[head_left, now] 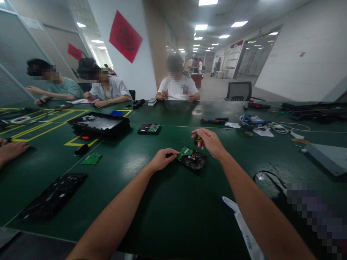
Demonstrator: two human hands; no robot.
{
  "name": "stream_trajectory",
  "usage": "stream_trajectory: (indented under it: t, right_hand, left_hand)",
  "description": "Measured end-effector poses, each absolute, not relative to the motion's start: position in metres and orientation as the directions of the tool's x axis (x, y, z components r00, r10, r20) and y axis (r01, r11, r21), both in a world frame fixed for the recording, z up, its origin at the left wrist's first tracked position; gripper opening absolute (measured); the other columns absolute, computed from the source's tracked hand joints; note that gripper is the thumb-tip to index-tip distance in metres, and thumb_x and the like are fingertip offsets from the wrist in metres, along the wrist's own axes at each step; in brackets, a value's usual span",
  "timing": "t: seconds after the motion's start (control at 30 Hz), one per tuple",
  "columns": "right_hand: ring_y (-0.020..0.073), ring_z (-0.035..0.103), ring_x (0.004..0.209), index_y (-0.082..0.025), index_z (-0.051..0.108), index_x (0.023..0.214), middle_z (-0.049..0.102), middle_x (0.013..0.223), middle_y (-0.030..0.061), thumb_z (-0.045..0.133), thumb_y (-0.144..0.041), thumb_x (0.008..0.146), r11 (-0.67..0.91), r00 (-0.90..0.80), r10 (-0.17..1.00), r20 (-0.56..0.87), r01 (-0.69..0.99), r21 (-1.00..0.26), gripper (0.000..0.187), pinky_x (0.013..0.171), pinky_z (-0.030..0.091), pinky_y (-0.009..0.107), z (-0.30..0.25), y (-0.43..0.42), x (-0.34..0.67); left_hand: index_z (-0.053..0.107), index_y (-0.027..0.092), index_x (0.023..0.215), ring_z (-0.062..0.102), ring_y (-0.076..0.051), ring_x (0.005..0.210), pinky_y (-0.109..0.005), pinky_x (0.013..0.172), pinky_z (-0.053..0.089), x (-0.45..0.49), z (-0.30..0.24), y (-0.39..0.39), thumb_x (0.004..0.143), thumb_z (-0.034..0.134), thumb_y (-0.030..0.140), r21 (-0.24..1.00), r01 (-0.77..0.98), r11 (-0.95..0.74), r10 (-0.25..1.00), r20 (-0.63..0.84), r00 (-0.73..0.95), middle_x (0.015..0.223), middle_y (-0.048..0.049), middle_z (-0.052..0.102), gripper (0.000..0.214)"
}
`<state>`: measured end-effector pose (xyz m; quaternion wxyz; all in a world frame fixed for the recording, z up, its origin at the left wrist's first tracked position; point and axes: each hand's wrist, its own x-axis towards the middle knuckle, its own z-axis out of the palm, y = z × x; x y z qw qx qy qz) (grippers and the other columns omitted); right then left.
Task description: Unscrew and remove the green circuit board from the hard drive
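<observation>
A black hard drive [197,163] with a green circuit board [185,153] on its far left part lies on the green table in front of me. My left hand [163,159] is closed, thumb and fingers pinching the drive's left corner beside the board. In my right hand [210,142] is a small screwdriver [198,138] with a yellow and dark handle, held upright in the fingertips. Its shaft points down to the drive near the board's right edge; whether the tip sits on a screw is too small to tell.
A second hard drive [149,129] lies farther back. To the left are a black tray [101,124], a loose green board [91,159] and a black casing [55,195]. Cables [253,121] and a grey metal box [328,157] are at right. Several people sit around the table; another person's hand [13,150] rests at far left.
</observation>
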<state>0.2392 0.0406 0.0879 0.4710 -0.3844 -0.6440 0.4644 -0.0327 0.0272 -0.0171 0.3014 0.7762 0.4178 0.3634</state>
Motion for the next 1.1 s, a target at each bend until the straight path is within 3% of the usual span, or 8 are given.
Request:
stream_trajectory:
  t: [0.17,0.3,0.4,0.53,0.7,0.83,1.0,1.1]
  right_hand:
    - [0.0106,0.056,0.056,-0.021,0.072,0.109,0.069,0.090,0.0042,0.057,-0.046,0.096,0.277,-0.270,0.928,0.255,0.044,-0.960,0.032,0.043,0.037,0.023,0.0875,0.0422,0.2405]
    - [0.0115,0.052,0.059,-0.021,0.072,0.095,0.063,0.073,-0.0003,0.067,-0.042,0.090,0.348,-0.217,0.925,0.312,0.154,-0.925,0.022,0.047,0.038,0.022,0.0888,0.0439,0.2441]
    - [0.0111,0.053,0.056,-0.020,0.067,0.087,0.070,0.081,0.0025,0.066,-0.039,0.088,0.318,-0.177,0.941,0.290,0.163,-0.934,0.018,0.045,0.037,0.022,0.0892,0.0437,0.2448]
    - [0.0084,0.052,0.046,-0.021,0.064,0.096,0.078,0.102,0.0081,0.059,-0.044,0.094,0.264,-0.210,0.949,0.236,0.118,-0.957,0.023,0.038,0.033,0.023,0.0896,0.0419,0.2433]
    - [0.0117,0.061,0.054,-0.019,0.069,0.103,0.076,0.100,0.0107,0.052,-0.052,0.099,0.244,-0.278,0.934,0.224,0.036,-0.969,0.038,0.046,0.045,0.025,0.0896,0.0404,0.2414]
    - [0.0110,0.058,0.054,-0.021,0.070,0.112,0.074,0.099,0.0071,0.057,-0.048,0.097,0.271,-0.279,0.929,0.242,0.070,-0.960,0.034,0.043,0.038,0.024,0.0904,0.0407,0.2423]
    - [0.0117,0.054,0.056,-0.020,0.068,0.086,0.064,0.070,0.0001,0.067,-0.046,0.089,0.326,-0.187,0.939,0.289,0.211,-0.922,0.027,0.047,0.036,0.024,0.0910,0.0419,0.2442]
    - [0.0092,0.049,0.049,-0.020,0.063,0.083,0.070,0.076,0.0017,0.066,-0.041,0.090,0.298,-0.170,0.948,0.269,0.174,-0.939,0.023,0.046,0.036,0.025,0.0918,0.0410,0.2436]
  left_hand:
    - [0.077,0.024,0.116,0.070,-0.022,0.110,-0.040,0.104,0.052,-0.0325,-0.0177,0.0276,0.094,0.065,0.027,0.759,0.451,-0.470,0.870,0.312,0.382,0.117,-0.0058,0.077,0.025]
    - [0.077,0.024,0.115,0.070,-0.022,0.112,-0.041,0.106,0.051,-0.0323,-0.0168,0.0276,0.094,0.065,0.028,0.750,0.445,-0.490,0.860,0.332,0.388,0.119,-0.0060,0.076,0.024]
    - [0.074,0.025,0.121,0.070,-0.022,0.111,-0.041,0.104,0.053,-0.0324,-0.0166,0.0270,0.093,0.066,0.030,0.758,0.451,-0.472,0.870,0.318,0.376,0.121,-0.0062,0.075,0.029]
    - [0.069,0.025,0.131,0.067,-0.025,0.117,-0.044,0.106,0.051,-0.0324,-0.0181,0.0263,0.092,0.069,0.032,0.710,0.541,-0.452,0.891,0.328,0.313,0.129,-0.0075,0.072,0.039]
    - [0.077,0.024,0.115,0.062,-0.027,0.125,-0.049,0.114,0.044,-0.0324,-0.0218,0.0295,0.094,0.067,0.031,0.620,0.576,-0.533,0.846,0.392,0.361,0.126,-0.0085,0.073,0.025]
    - [0.078,0.024,0.112,0.062,-0.026,0.123,-0.048,0.113,0.044,-0.0330,-0.0224,0.0308,0.095,0.066,0.031,0.634,0.555,-0.538,0.843,0.391,0.370,0.123,-0.0077,0.074,0.023]
    - [0.079,0.025,0.109,0.063,-0.026,0.122,-0.047,0.112,0.045,-0.0318,-0.0181,0.0283,0.096,0.063,0.031,0.644,0.570,-0.510,0.860,0.361,0.362,0.120,-0.0061,0.076,0.022]
    - [0.079,0.025,0.105,0.064,-0.026,0.120,-0.045,0.110,0.047,-0.0299,-0.0157,0.0269,0.097,0.061,0.034,0.639,0.579,-0.507,0.862,0.364,0.352,0.119,-0.0057,0.076,0.021]
